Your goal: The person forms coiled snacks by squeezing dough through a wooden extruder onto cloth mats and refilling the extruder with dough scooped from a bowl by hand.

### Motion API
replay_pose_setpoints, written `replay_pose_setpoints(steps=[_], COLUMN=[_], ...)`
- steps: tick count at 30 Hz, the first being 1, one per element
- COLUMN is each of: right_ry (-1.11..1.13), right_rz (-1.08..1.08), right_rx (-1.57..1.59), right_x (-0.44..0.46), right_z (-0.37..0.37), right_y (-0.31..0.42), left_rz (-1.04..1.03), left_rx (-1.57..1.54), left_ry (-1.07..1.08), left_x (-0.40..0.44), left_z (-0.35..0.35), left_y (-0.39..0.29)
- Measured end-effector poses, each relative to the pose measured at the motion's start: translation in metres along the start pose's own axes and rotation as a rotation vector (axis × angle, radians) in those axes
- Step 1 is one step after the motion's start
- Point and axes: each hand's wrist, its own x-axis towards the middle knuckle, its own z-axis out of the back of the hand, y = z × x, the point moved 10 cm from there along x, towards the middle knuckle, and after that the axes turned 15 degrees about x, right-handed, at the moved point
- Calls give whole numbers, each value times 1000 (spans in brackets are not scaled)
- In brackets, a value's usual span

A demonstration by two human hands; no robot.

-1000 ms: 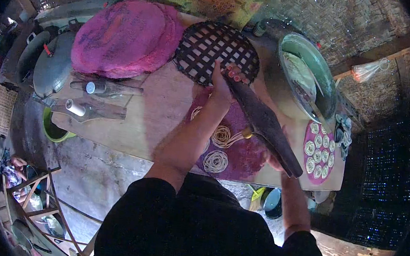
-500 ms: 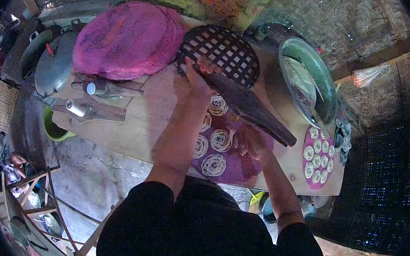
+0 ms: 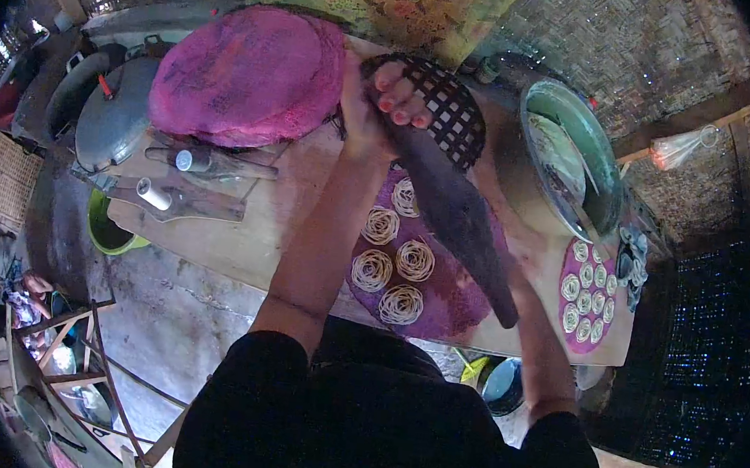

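A long, dark wooden tool with tapered ends [image 3: 455, 207] slants above a purple, flat mat [image 3: 456, 302]. The left hand [image 3: 365, 115] has its fingers wrapped around the tool's far end; the right hand [image 3: 515, 271] is mostly hidden behind the near end, so its fingers cannot be told. Five pale, stringy coils [image 3: 414, 261] show on the mat, whose near right part looks unfilled. Farther right, a smaller purple mat [image 3: 582, 249] seems fully covered with similar coils.
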Motion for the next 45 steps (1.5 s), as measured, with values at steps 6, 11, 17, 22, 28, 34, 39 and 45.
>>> replay_pose_setpoints(steps=[6,11,17,22,28,34,39,45], right_ry=[-264,-561,-743,-809,-816,-944,-872,-912], right_rz=[-79,-262,-434,-273,-358,-300,-243,-294], right_rx=[153,114,43,-30,113,-195,-215,-105], right_x=[-70,-127,-169,-160,-200,-199,-184,-209], right_z=[1,18,38,21,-13,3,-9,0], right_y=[17,-44,-99,-74,-73,-44,-56,-84], left_rz=[190,393,542,496,582,553,565,654], left_rx=[235,74,-50,-12,-86,-148,-14,-228], left_ry=[-339,-644,-911,-741,-780,-628,-707,-769], left_x=[0,-68,-141,-98,-118,-86,-96,-129], left_z=[30,101,143,108,75,81,81,87], left_y=[78,172,243,222,239,255,225,276])
